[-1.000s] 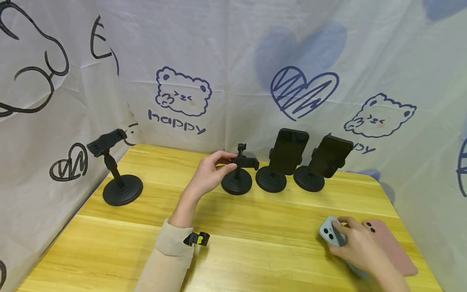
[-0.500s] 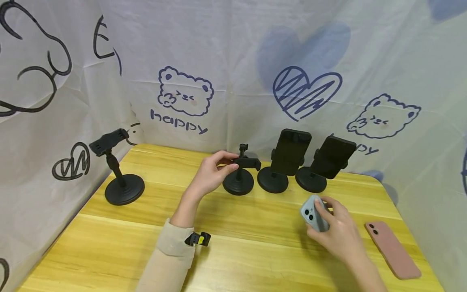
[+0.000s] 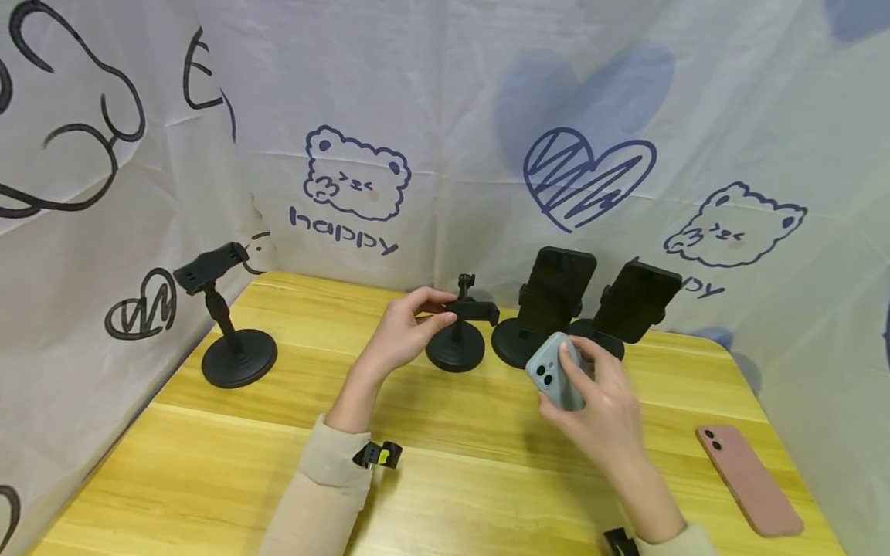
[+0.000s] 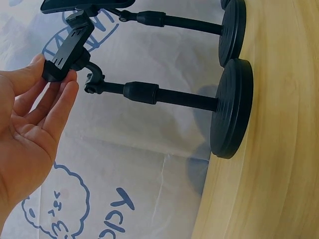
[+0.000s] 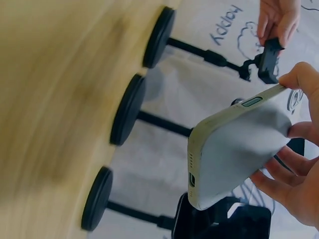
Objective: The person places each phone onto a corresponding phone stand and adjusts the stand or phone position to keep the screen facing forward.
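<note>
Gripped light-blue phone (image 5: 239,149) by its sides in right hand (image 3: 605,405); pinched black stand (image 3: 455,354) by its clamp (image 3: 476,310) in left hand (image 3: 402,333), near back edge of tabletop (image 3: 480,483).

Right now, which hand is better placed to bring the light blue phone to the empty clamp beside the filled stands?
Probably the right hand: it grips the light blue phone above the table. The left hand pinches the empty clamp, so it seems better suited to steadying it.

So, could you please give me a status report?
Left hand pinches clamp. Right hand grips blue phone, above table. Pink phone aside, seemingly no obstacle.
</note>
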### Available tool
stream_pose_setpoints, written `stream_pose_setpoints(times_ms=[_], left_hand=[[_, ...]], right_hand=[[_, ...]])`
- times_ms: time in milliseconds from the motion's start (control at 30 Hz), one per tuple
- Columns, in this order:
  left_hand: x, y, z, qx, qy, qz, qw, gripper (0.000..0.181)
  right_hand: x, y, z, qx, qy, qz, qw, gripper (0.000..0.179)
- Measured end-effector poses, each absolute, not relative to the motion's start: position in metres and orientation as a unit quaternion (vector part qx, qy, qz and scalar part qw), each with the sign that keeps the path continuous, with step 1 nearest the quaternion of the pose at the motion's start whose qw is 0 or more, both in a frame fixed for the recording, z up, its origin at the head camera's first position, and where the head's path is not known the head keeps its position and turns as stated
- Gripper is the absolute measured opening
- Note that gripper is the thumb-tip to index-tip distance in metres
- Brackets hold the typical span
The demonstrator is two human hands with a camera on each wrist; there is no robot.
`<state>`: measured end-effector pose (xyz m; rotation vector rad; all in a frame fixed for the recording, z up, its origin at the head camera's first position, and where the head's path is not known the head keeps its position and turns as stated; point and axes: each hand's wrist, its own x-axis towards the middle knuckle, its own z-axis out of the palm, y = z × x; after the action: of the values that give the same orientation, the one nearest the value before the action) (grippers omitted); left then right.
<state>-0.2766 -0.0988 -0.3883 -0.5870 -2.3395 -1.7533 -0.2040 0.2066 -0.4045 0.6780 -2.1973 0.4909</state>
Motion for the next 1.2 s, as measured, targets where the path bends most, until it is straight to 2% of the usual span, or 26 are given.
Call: stream_pose_setpoints(times_ms=[333, 567, 867, 967, 1200], left_hand=[[-0.277, -0.099, -0.389, -0.197, -0.779, -0.59, 0.081, 0.026], [-0.277, -0.098, -0.391, -0.204, -0.78, -0.585, 0.087, 0.027], [-0.279, -0.097, -0.389, -0.222, -0.791, -0.56, 0.105, 0.028], [-0.277, -0.095, -0.386, -0.236, -0.791, -0.55, 0.127, 0.03], [-0.263, -0.089, -0.367, -0.267, -0.76, -0.554, 0.211, 0.03]], right_hand=[[-0.218, 0.168, -0.394, 0.275, -0.829, 0.27, 0.405, 0.069], [-0.226, 0.146, -0.388, 0.28, -0.794, 0.307, 0.445, 0.073], [-0.233, 0.132, -0.373, 0.267, -0.785, 0.332, 0.45, 0.074], [-0.234, 0.131, -0.373, 0.269, -0.785, 0.331, 0.449, 0.072], [-0.238, 0.134, -0.378, 0.294, -0.788, 0.306, 0.445, 0.071]])
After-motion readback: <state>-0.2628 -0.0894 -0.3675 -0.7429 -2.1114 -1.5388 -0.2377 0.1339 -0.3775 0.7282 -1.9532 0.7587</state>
